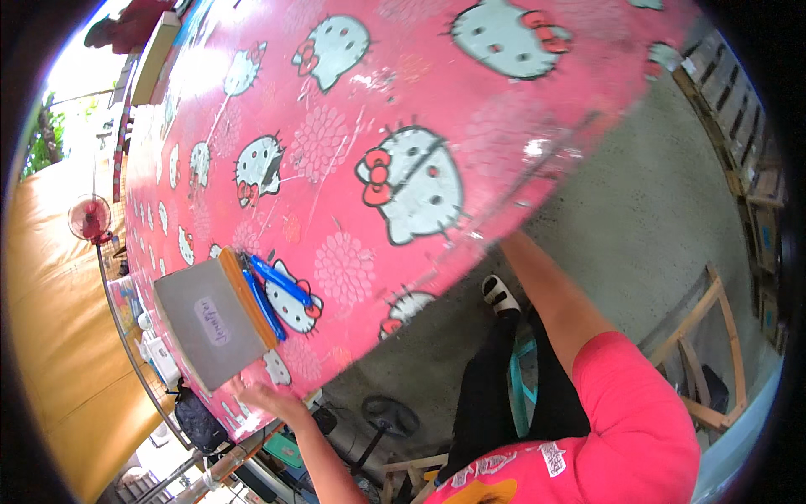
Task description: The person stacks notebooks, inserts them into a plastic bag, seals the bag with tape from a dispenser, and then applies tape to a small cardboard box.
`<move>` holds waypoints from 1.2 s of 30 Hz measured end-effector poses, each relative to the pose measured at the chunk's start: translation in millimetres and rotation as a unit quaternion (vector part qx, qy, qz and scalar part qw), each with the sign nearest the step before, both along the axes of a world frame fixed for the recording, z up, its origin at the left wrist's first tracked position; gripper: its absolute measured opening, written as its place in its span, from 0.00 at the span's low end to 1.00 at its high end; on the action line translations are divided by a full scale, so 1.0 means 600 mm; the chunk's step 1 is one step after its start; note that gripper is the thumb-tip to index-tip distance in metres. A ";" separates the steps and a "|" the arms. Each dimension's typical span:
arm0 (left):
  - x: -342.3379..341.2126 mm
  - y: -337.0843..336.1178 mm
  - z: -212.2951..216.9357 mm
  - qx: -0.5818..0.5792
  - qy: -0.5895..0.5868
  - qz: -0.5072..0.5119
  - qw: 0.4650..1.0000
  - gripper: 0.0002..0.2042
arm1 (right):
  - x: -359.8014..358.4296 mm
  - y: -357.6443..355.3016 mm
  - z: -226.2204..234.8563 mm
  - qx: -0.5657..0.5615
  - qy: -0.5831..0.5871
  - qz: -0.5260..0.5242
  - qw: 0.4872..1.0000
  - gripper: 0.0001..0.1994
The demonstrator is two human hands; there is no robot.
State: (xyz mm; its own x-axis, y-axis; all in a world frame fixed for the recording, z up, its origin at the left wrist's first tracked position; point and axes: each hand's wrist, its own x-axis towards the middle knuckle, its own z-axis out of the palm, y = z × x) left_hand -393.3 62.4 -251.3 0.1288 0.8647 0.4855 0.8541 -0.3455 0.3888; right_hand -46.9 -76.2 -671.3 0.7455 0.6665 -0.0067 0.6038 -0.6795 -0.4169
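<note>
My left hand [262, 398] is at the near left edge of the pink table [353, 210], beside the near corner of a flat grey case [195, 315]. Its fingers look stretched out and nothing shows in them, though the hand is slightly blurred. The case has a pale handwritten label and an orange-brown strip along its right side. Two slim blue tools [283, 282] lie along that strip; their exact kind is unclear. My right forearm [550, 286] reaches to the table's edge, where the right hand is hidden beneath the tabletop.
A cat-and-flower pattern covers the glossy tabletop. A red fan [90, 218] stands past the left side, near a yellow-orange sheet [63, 294]. White items [161, 357] and a black bag [200, 420] are beside the table's left corner. Wooden frames [714, 353] stand on the grey floor at right.
</note>
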 end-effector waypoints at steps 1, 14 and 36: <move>-0.007 -0.009 0.007 -0.007 -0.028 -0.001 1.000 0.31 | 0.009 0.008 0.003 -0.077 0.036 0.011 0.996 0.21; 0.022 -0.012 0.024 -0.032 -0.039 -0.012 0.999 0.34 | 0.116 -0.059 0.090 -0.125 0.233 0.018 0.964 0.31; 0.387 0.000 0.174 -0.200 -0.188 -0.183 0.944 0.38 | 0.261 -0.104 0.957 0.263 0.134 0.283 0.912 0.38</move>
